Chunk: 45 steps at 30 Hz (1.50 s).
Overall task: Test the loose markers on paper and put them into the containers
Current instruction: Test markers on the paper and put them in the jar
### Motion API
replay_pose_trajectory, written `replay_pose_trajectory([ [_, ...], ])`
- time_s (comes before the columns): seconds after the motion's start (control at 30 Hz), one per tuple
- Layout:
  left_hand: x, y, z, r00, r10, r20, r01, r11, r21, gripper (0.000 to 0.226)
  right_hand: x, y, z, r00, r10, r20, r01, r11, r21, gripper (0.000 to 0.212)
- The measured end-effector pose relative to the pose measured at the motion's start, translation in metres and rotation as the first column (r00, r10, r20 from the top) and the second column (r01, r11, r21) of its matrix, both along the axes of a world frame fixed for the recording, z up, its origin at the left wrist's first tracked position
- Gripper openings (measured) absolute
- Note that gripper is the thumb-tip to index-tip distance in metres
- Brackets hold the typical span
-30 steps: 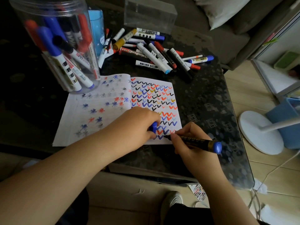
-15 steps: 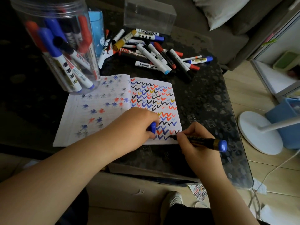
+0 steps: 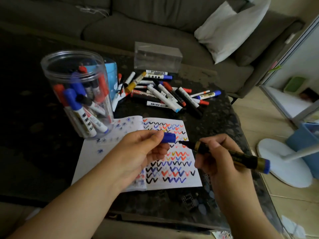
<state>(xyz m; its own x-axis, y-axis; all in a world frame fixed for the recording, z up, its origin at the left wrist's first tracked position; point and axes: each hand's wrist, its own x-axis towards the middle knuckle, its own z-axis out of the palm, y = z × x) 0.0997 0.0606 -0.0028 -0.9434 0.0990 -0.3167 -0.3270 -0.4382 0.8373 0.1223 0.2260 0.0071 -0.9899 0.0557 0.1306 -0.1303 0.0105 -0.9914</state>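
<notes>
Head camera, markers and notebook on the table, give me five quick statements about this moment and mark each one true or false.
1. The left hand pinches a blue cap. True.
2. The black and gold marker in the right hand is already capped. False: its dark tip is bare and points toward the cap.
3. The round clear jar stands empty. False: it holds many markers.
4. Loose markers lie in a heap beyond the notebook. True.
5. The clear rectangular box is packed with markers. False: no markers show inside it.
</notes>
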Motion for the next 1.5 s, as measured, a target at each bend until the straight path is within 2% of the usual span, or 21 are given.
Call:
replay_pose_trajectory([
  [0.23,0.008,-0.005,0.007,0.988,-0.135,-0.071,0.135,0.991,-0.001,0.014,-0.008,-0.015,0.009,0.997,0.075,0.033,-0.075,0.997,0.002,0.016],
  [0.3,0.01,-0.009,0.009,0.967,-0.227,-0.116,0.219,0.972,-0.081,0.017,-0.01,-0.017,0.011,0.996,0.075,0.046,-0.076,0.997,0.023,0.018],
  [0.37,0.013,-0.013,0.011,0.935,-0.322,-0.15,0.284,0.931,-0.232,0.014,-0.01,-0.018,0.014,0.997,0.056,0.046,-0.058,0.997,0.049,0.022],
  [0.43,0.017,-0.014,0.013,0.911,-0.372,-0.18,0.297,0.892,-0.34,0.016,-0.01,-0.019,0.016,0.999,0.025,0.042,-0.027,0.999,0.047,0.025],
  [0.63,0.027,-0.011,0.016,0.914,-0.284,-0.291,0.17,0.918,-0.359,0.021,-0.003,-0.034,0.013,0.996,-0.035,0.086,0.047,0.99,-0.131,0.027],
  [0.73,0.024,-0.016,0.013,0.914,-0.288,-0.286,0.128,0.874,-0.47,0.016,-0.004,-0.04,0.013,0.988,0.03,0.149,0.008,0.969,-0.249,0.041],
  [0.8,0.019,-0.022,0.012,0.919,-0.251,-0.306,0.056,0.848,-0.527,0.012,-0.007,-0.044,0.012,0.97,0.106,0.217,-0.04,0.957,-0.288,0.031],
  [0.83,0.017,-0.026,0.013,0.923,-0.208,-0.325,0.006,0.85,-0.527,0.01,-0.008,-0.046,0.011,0.954,0.145,0.261,-0.069,0.957,-0.281,0.027],
  [0.87,0.015,-0.031,0.014,0.927,-0.152,-0.342,-0.049,0.857,-0.514,0.008,-0.008,-0.047,0.009,0.937,0.17,0.305,-0.096,0.966,-0.242,0.033],
  [0.93,0.011,-0.045,0.017,0.927,-0.02,-0.375,-0.182,0.849,-0.496,0.007,-0.006,-0.049,0.004,0.933,0.106,0.345,-0.098,0.994,-0.04,0.043],
  [0.97,0.009,-0.053,0.019,0.917,0.038,-0.396,-0.253,0.824,-0.507,0.01,-0.007,-0.049,0.004,0.953,0.022,0.303,-0.055,0.993,0.101,0.038],
  [1.03,0.005,-0.067,0.021,0.888,0.135,-0.439,-0.369,0.778,-0.509,0.015,-0.01,-0.051,0.009,0.991,-0.093,0.099,0.051,0.93,0.363,0.02],
  [1.1,0.006,-0.077,0.024,0.867,0.189,-0.461,-0.425,0.764,-0.485,0.016,-0.016,-0.063,0.021,0.999,-0.001,-0.045,0.024,0.853,0.521,0.006],
  [1.2,0.009,-0.085,0.028,0.866,0.183,-0.464,-0.426,0.757,-0.495,0.013,-0.027,-0.095,0.034,0.958,0.28,-0.055,-0.172,0.718,0.675,0.026],
  [1.3,0.012,-0.093,0.028,0.865,0.17,-0.471,-0.42,0.759,-0.498,0.011,-0.035,-0.126,0.037,0.894,0.439,-0.085,-0.27,0.682,0.679,0.025],
  [1.37,0.014,-0.099,0.029,0.829,0.219,-0.514,-0.491,0.724,-0.484,0.011,-0.042,-0.133,0.039,0.883,0.458,-0.108,-0.275,0.689,0.67,0.019],
  [1.43,0.017,-0.106,0.03,0.776,0.278,-0.566,-0.588,0.642,-0.492,0.018,-0.051,-0.133,0.049,0.904,0.398,-0.156,-0.233,0.765,0.6,0.016],
  [1.5,0.018,-0.112,0.029,0.743,0.31,-0.594,-0.647,0.562,-0.516,0.019,-0.06,-0.13,0.07,0.919,0.304,-0.252,-0.181,0.892,0.413,0.026],
])
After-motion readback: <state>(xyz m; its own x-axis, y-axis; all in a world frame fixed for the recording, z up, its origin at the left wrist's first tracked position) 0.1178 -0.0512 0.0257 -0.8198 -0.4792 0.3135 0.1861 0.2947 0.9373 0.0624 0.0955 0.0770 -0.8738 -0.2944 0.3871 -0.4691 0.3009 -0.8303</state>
